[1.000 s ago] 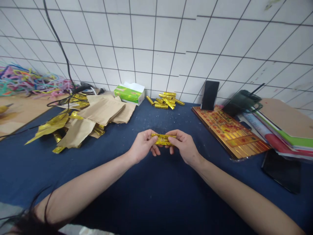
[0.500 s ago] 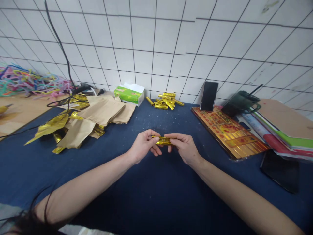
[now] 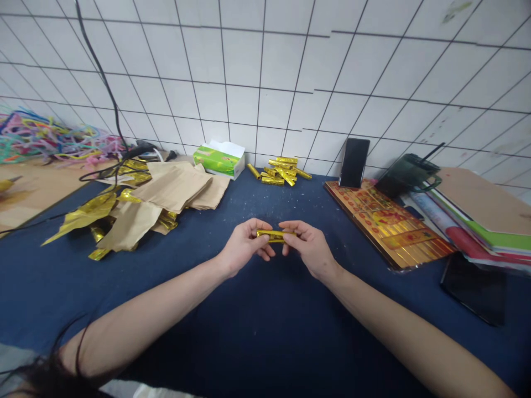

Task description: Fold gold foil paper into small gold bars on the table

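Between my hands, above the dark blue tabletop [image 3: 257,320], is a small shiny gold foil roll [image 3: 274,234], held level. My left hand [image 3: 245,243] pinches its left end between thumb and fingers. The right end is in the grip of my right hand [image 3: 311,246], its thumb pressed along the near side. Parts of both ends are hidden by my fingers. Beyond my hands, near the wall, lies a loose pile of similar gold foil rolls [image 3: 284,172].
Brown paper pieces [image 3: 170,185] and gold foil sheets [image 3: 89,213] lie left, near a black cable [image 3: 99,72]. A green tissue box [image 3: 219,160] stands by the tiled wall. Right are a phone [image 3: 354,162], a dark mug [image 3: 406,174], a red-gold packet [image 3: 385,226] and stacked papers [image 3: 485,204].
The gold foil roll has turned slightly in my fingers, and its near face looks more closed. My right thumb has shifted a little to the left along it. The surroundings stay the same.
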Demonstrator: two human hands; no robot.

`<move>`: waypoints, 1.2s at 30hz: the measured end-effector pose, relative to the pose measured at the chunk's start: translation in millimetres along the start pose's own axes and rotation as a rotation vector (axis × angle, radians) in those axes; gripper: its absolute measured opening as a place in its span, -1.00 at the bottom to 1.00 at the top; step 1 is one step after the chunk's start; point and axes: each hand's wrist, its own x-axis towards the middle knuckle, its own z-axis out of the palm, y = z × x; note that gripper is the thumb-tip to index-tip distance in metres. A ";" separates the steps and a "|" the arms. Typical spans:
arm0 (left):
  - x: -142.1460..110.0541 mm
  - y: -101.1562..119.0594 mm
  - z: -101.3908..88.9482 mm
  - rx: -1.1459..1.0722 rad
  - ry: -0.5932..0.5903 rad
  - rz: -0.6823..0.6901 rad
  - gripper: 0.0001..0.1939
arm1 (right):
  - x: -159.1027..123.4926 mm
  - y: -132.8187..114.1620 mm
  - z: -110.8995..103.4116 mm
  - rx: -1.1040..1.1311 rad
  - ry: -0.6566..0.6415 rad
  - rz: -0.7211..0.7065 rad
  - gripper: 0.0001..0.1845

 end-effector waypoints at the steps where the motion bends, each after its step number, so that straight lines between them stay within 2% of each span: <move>1: 0.1 -0.2 -0.1 0.010 -0.002 0.018 -0.78 | -0.1 -0.1 -0.2 0.003 -0.004 0.005 -0.77; 7: 1.1 -5.0 -1.6 0.128 -0.031 0.114 -0.65 | -0.2 -2.5 -1.0 -0.010 0.039 0.060 -0.81; 12: -3.1 -9.0 -1.9 0.321 -0.031 0.282 -0.42 | 1.0 -2.8 -1.4 -0.009 0.132 0.021 -0.83; 15: -6.3 -7.3 -0.9 0.370 -0.004 0.319 -0.44 | 1.1 -2.9 -1.9 0.003 0.165 -0.010 -0.87; 19: -5.5 -2.9 -0.9 0.259 0.065 0.267 -0.57 | -0.6 -2.9 -2.8 -0.040 0.199 -0.043 -0.89; 23: -0.5 -2.0 -2.4 0.187 0.043 0.146 -0.70 | -1.7 -2.2 -3.3 -0.130 0.180 -0.047 -0.89; 31: 4.0 -5.1 -4.6 0.185 0.077 0.024 -0.79 | 2.3 -3.8 -5.1 -0.067 0.055 0.092 -0.83; 36: 4.9 -4.1 -6.4 0.208 0.067 0.037 -0.79 | 2.4 -5.2 -8.1 -0.074 0.017 0.095 -0.85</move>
